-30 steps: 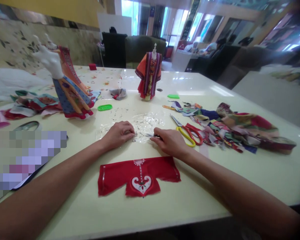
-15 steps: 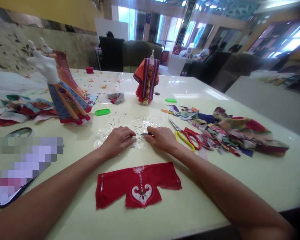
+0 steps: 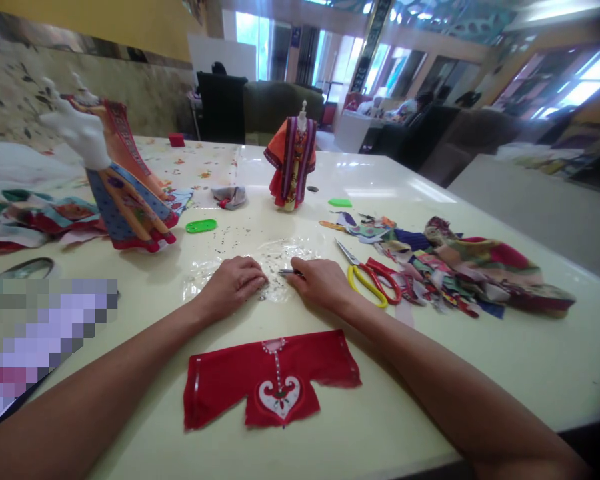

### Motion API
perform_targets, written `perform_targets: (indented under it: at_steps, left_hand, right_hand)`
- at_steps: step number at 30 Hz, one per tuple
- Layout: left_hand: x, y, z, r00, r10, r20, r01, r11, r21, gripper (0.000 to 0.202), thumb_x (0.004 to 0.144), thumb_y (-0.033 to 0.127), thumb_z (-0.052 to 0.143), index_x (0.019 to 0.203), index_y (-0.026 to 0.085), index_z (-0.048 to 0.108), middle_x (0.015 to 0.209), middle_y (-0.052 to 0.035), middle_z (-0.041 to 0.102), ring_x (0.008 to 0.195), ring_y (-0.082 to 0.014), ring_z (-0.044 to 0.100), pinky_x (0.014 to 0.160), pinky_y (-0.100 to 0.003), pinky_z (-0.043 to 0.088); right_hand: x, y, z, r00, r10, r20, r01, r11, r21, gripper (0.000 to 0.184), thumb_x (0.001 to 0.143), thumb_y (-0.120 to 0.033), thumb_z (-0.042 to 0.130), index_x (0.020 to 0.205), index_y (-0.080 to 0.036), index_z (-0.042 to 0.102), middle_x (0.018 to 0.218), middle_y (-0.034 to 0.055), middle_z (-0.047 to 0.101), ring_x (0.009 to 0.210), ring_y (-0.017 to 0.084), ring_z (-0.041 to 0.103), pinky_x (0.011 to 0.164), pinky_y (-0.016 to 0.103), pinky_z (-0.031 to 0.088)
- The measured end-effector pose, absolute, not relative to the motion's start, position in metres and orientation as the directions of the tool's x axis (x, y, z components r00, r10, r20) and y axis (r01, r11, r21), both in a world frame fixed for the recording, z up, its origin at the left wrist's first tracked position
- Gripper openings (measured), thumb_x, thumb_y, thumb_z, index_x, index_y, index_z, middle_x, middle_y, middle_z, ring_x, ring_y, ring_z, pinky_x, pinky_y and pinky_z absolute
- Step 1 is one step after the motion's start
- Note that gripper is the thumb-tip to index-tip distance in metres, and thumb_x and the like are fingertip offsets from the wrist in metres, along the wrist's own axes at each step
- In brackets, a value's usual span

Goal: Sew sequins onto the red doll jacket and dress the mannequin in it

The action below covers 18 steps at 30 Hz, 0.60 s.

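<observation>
My left hand [image 3: 233, 285] rests with curled fingers on a clear plastic sheet [image 3: 285, 257] strewn with tiny dark sequins. Whether those fingers pinch anything is hidden. My right hand [image 3: 320, 283] holds slim metal tweezers [image 3: 289, 272], their tips pointing left towards my left hand. Nearer to me, a red doll-sized blouse [image 3: 273, 383] with a white heart motif and beaded centre line lies flat, touching neither hand. Red-and-yellow handled scissors [image 3: 371, 283] lie just right of my right hand.
A heap of colourful fabric scraps [image 3: 455, 270] lies on the right, more cloth [image 3: 45, 223] on the left. A robed doll [image 3: 293, 163] and a tall dress on a white hand form [image 3: 127, 193] stand beyond. A seated person [image 3: 420, 110] is far back.
The view has shifted slightly, so the table's contents sit further left. Both hands stay over the plastic sheet, and the tweezers remain in my right hand.
</observation>
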<state>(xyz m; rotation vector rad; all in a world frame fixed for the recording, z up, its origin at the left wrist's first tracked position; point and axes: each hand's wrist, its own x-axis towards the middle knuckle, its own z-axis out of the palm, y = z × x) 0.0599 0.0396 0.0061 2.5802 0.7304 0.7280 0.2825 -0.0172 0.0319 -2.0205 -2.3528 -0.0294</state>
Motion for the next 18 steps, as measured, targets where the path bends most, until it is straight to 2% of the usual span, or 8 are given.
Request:
perform_targets:
  at_steps: [13, 18]
  left_hand:
    - [0.0604, 0.0370, 0.0059, 0.717, 0.566, 0.407, 0.379, -0.807, 0.453, 0.022, 0.095, 0.027, 0.052, 0.094, 0.023, 0.074, 0.096, -0.0060, 0.069, 0.089, -0.0193, 0.061, 0.081, -0.036, 0.047]
    - [0.0600, 0.0334, 0.0074, 0.729, 0.539, 0.422, 0.419, -0.839, 0.348, 0.021, 0.095, 0.026, 0.052, 0.094, 0.023, 0.073, 0.098, -0.0039, 0.071, 0.091, -0.0189, 0.062, 0.087, -0.037, 0.041]
  right_hand:
    - [0.2828, -0.0100, 0.0299, -0.066, 0.996, 0.061, 0.998, 0.066, -0.004, 0.025, 0.097, -0.044, 0.041, 0.096, -0.024, 0.056, 0.091, 0.0045, 0.071, 0.076, 0.018, 0.059, 0.057, 0.032, 0.018]
    - [0.2901, -0.0075, 0.0273, 0.006, 0.996, 0.092, 1.000, -0.006, 0.003, 0.028, 0.097, -0.045, 0.039, 0.098, -0.024, 0.058, 0.089, 0.0058, 0.070, 0.075, 0.020, 0.059, 0.058, 0.031, 0.019]
